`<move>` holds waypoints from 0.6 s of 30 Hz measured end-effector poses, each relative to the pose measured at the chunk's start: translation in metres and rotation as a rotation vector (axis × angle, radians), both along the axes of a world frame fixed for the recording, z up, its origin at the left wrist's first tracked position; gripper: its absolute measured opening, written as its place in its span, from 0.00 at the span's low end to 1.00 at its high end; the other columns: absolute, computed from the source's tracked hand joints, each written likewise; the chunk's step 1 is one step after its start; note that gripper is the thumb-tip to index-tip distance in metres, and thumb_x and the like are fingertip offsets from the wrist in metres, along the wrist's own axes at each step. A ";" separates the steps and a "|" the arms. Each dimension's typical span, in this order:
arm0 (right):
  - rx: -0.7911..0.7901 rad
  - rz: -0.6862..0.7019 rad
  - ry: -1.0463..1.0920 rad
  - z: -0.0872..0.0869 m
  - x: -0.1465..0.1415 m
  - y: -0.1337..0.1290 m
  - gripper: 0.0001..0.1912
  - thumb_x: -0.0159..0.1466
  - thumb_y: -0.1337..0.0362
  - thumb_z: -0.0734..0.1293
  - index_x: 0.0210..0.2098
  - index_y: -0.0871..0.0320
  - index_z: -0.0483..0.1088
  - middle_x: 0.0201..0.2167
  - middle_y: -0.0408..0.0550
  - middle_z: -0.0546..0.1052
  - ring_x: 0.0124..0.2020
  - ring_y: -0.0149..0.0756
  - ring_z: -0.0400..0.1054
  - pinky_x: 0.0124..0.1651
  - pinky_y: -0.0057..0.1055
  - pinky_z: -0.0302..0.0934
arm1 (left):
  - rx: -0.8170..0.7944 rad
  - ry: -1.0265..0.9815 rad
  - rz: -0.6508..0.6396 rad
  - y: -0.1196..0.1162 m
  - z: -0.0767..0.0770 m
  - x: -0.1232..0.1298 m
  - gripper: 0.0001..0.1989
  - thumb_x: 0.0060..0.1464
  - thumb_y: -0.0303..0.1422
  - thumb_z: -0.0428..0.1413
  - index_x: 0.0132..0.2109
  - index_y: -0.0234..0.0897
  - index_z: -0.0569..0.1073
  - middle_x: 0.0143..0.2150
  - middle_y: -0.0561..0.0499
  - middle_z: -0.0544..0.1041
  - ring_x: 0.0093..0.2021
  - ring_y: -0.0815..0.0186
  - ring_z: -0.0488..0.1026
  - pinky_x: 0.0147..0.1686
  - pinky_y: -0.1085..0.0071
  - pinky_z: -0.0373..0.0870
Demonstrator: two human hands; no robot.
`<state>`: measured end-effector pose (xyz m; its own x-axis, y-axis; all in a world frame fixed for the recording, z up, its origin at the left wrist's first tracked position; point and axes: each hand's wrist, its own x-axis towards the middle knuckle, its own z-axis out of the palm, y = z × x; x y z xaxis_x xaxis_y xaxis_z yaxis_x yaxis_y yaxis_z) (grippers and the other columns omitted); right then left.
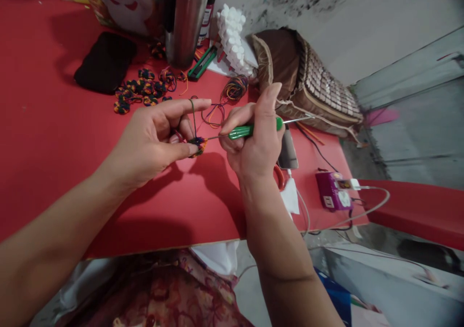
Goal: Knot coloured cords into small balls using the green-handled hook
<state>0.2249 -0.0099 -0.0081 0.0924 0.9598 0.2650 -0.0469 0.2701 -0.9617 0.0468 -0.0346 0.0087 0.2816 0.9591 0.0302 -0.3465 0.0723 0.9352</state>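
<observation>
My left hand pinches a small multicoloured crochet piece between thumb and fingers. A dark green strand of yarn loops over its outstretched index finger. My right hand is closed around a crochet hook with a green handle. The hook's thin metal tip reaches left to the crochet piece and touches it; whether it passes through a stitch is too small to tell. A second metal shaft sticks out of the handle's right end. Behind my hands lie a wound bundle of multicoloured yarn and several finished-looking crochet pieces.
On the red table stand a metal flask and a black pouch. A green cutter lies near a white beaded object. To the right are a brown cushion, a phone and a purple power socket box with cables.
</observation>
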 end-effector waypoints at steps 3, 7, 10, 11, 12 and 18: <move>0.072 -0.096 -0.058 -0.001 0.003 -0.005 0.44 0.72 0.24 0.54 0.16 0.48 0.70 0.10 0.37 0.51 0.11 0.32 0.42 0.13 0.37 0.43 | 0.004 0.035 0.029 0.000 -0.001 0.001 0.23 0.42 0.19 0.73 0.46 0.43 0.91 0.28 0.55 0.77 0.27 0.68 0.71 0.26 0.70 0.69; 0.181 -0.110 -0.098 0.005 0.006 -0.017 0.38 0.78 0.36 0.61 0.19 0.50 0.76 0.14 0.40 0.63 0.14 0.31 0.51 0.18 0.35 0.53 | 0.020 0.119 0.069 0.000 -0.002 0.001 0.24 0.42 0.19 0.73 0.47 0.44 0.91 0.28 0.55 0.77 0.25 0.69 0.67 0.26 0.69 0.67; 0.270 -0.106 -0.204 0.009 0.005 -0.023 0.35 0.79 0.40 0.63 0.21 0.50 0.80 0.15 0.40 0.68 0.15 0.31 0.56 0.21 0.36 0.60 | 0.038 0.172 0.082 -0.001 -0.003 0.000 0.24 0.44 0.21 0.73 0.48 0.46 0.91 0.28 0.55 0.77 0.26 0.68 0.66 0.27 0.68 0.65; 0.308 -0.110 -0.236 0.010 0.004 -0.025 0.34 0.79 0.42 0.64 0.22 0.50 0.81 0.16 0.40 0.70 0.15 0.31 0.57 0.24 0.36 0.63 | 0.044 0.192 0.089 -0.001 -0.004 0.000 0.24 0.45 0.22 0.73 0.49 0.46 0.91 0.28 0.55 0.76 0.26 0.68 0.66 0.27 0.67 0.64; 0.354 -0.116 -0.264 0.011 0.002 -0.026 0.33 0.79 0.44 0.65 0.22 0.50 0.81 0.16 0.40 0.70 0.16 0.31 0.59 0.28 0.37 0.67 | 0.049 0.208 0.100 -0.001 -0.005 0.000 0.23 0.45 0.23 0.74 0.50 0.46 0.91 0.28 0.55 0.76 0.25 0.67 0.65 0.26 0.66 0.63; 0.517 -0.139 -0.503 0.007 0.001 -0.035 0.29 0.81 0.48 0.64 0.28 0.50 0.84 0.23 0.43 0.80 0.25 0.32 0.75 0.36 0.34 0.73 | 0.011 0.244 0.155 0.000 -0.011 0.003 0.24 0.45 0.22 0.75 0.50 0.45 0.90 0.28 0.56 0.78 0.26 0.66 0.66 0.29 0.64 0.62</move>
